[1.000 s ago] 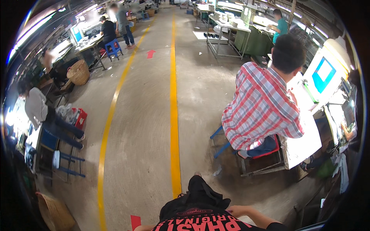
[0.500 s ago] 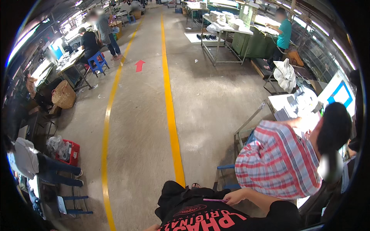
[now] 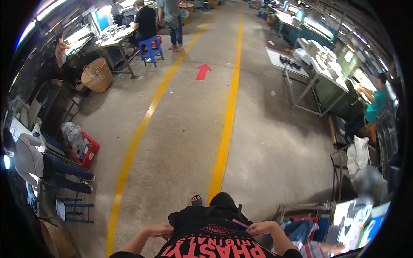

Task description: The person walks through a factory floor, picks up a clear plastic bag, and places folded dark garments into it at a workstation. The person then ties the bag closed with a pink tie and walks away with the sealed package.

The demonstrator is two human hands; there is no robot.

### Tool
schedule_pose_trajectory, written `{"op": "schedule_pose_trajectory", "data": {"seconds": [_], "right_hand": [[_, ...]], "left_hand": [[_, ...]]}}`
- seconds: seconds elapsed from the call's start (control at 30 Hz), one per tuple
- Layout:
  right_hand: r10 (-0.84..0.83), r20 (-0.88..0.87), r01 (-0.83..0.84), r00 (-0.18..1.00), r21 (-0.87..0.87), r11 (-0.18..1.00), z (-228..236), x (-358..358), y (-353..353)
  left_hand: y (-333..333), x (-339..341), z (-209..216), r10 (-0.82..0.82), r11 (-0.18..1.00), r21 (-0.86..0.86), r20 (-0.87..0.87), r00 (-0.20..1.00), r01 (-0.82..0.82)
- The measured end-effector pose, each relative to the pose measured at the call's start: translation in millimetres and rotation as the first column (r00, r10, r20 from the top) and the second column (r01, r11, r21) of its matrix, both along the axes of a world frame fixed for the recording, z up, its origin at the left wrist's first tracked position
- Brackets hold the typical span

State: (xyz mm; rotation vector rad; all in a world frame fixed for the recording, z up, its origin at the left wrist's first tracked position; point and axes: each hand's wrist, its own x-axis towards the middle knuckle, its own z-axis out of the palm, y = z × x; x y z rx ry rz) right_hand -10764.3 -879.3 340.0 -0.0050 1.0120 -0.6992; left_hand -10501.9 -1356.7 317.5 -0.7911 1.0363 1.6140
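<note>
A slim purple pen-like stick pokes out from the closed fingers of my right hand, in front of my black shirt with pink print. My left hand is at the shirt's left side with its fingers pressed together; whether they pinch the cloth is hidden. Both elbows are bent, and the hands are apart. One sandalled foot shows beyond the shirt, on the concrete floor.
Yellow lines edge a walkway with a red arrow. Left are a red crate, wicker basket, blue stool and people at worktables. Right are a metal-framed table and a person in plaid, cut off below.
My view has swung right to left and I have moved forward past the plaid-shirted person. My left hand has come into view beside the shirt; my right hand still holds the purple stick.
</note>
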Motion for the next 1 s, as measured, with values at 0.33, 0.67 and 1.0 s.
{"op": "schedule_pose_trajectory", "data": {"seconds": [0.33,0.67,1.0], "right_hand": [[-0.043,-0.33,0.072,0.943,0.074,0.995,-55,-342,-109],[0.345,-0.32,-0.349,0.882,0.046,0.936,-35,-710,-227],[0.394,-0.367,-0.391,0.842,0.087,0.916,-54,-1035,-381]], "left_hand": [[-102,-380,-18,-0.424,0.881,-0.202,0.067,0.903,0.428],[-185,-668,-58,-0.575,0.799,-0.383,-0.263,0.774,0.463],[-369,-1018,-69,-0.608,0.78,-0.448,-0.379,0.698,0.437]]}}
